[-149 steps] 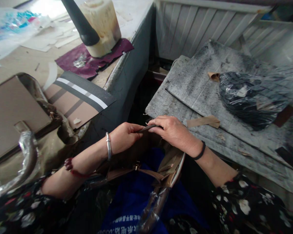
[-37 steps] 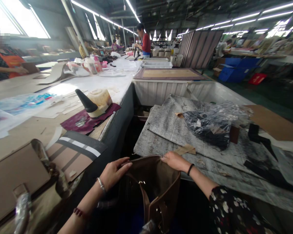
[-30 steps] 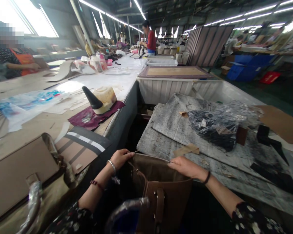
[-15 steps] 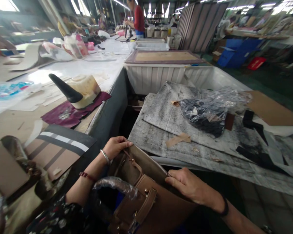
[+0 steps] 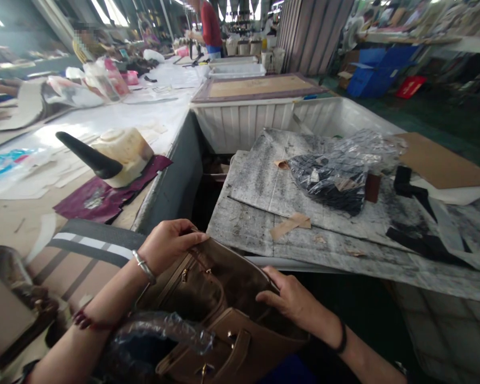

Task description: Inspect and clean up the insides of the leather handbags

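A brown handbag (image 5: pixel 260 346) is held open low in front of me, its darker lining and a zipped inner pocket showing. My left hand (image 5: pixel 170 248) pinches the top rim at its far left corner, thumb lying along the edge. At the right end of the same rim, my right hand (image 5: pixel 294 301) grips the edge between thumb and fingers. One carrying handle (image 5: pixel 160 328), wrapped in clear plastic, arches over the near left side beneath my left forearm. The lower part of the bag is out of sight.
Left, a worktable (image 5: pixel 172 176) carries a pale block with a black handle (image 5: pixel 122 154) on maroon leather (image 5: pixel 84 200), and striped panels (image 5: pixel 92 250). Right, grey stained sheets (image 5: pixel 256 186) bear a plastic-wrapped bundle (image 5: pixel 332 176), beside a white bin (image 5: pixel 244 122). A person in red (image 5: pixel 211 26) stands behind.
The bag's mouth has opened wider and more of its lining and inner zip shows. My left hand has shifted left with the rim; the whole view has moved slightly.
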Available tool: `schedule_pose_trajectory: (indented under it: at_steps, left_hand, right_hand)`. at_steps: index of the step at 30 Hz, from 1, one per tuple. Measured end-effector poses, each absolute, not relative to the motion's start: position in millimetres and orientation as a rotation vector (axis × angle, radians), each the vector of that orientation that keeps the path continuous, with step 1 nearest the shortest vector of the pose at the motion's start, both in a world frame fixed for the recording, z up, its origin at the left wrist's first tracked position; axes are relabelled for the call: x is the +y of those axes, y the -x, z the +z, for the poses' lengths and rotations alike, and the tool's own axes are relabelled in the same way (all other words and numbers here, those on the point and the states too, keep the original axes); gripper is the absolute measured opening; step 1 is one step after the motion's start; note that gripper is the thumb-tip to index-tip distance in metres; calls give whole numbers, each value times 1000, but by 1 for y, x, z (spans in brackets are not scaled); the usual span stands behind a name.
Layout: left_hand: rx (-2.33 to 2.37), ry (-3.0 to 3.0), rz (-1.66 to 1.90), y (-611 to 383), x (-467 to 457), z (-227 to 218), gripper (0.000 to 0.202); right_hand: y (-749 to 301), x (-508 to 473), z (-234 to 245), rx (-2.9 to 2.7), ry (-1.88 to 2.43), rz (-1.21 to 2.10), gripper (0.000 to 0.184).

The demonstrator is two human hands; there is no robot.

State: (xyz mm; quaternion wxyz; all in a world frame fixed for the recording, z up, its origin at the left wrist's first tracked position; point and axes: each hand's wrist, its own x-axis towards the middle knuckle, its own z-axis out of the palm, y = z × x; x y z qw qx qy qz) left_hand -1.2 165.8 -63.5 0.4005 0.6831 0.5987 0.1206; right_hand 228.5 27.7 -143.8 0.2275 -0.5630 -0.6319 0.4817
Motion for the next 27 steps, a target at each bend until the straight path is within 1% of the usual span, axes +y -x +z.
schedule_pose_trajectory:
  at_steps: [5, 8, 10, 12, 14, 16, 18, 20, 21, 23, 27]
  left_hand:
    - [1521, -1721, 201, 4, 150, -55, 39]
    - [1516, -1707, 180, 10, 146, -54, 41]
    - [1487, -1685, 197, 16, 146, -54, 42]
    - [1480, -1734, 184, 21, 146, -55, 41]
    - [1544, -1920, 190, 24, 145, -55, 38]
    - [1556, -2253, 272, 22, 139, -55, 35]
    - [1343, -2619, 333, 15, 130, -54, 33]
    - [976, -2818, 226, 8, 118, -54, 32]
    - [848, -2829, 128, 4, 113, -55, 30]
    - [771, -2764, -30, -1, 107, -59, 26]
    - [892, -2657, -111, 1, 111, -70, 16]
  right_hand:
    - [-223, 44, -143, -1851, 1718, 1148, 34]
    - [-218, 47, -142, -1880, 1690, 1096, 35]
    - [-215, 45, -140, -1860, 1581, 1146, 37]
    - [-212, 41, -136, -1811, 1463, 1289, 38]
    - [-210, 37, -131, -1768, 1364, 1460, 39]
    - [-207, 35, -125, -1760, 1291, 1573, 39]
    - [-204, 35, -122, -1772, 1252, 1611, 39]
    - [-202, 36, -120, -1772, 1209, 1645, 38]
    - [-201, 37, -120, -1767, 1187, 1669, 37]
    - [-200, 38, -119, -1762, 1192, 1696, 33]
    - [-198, 40, -119, -1814, 1399, 1553, 27]
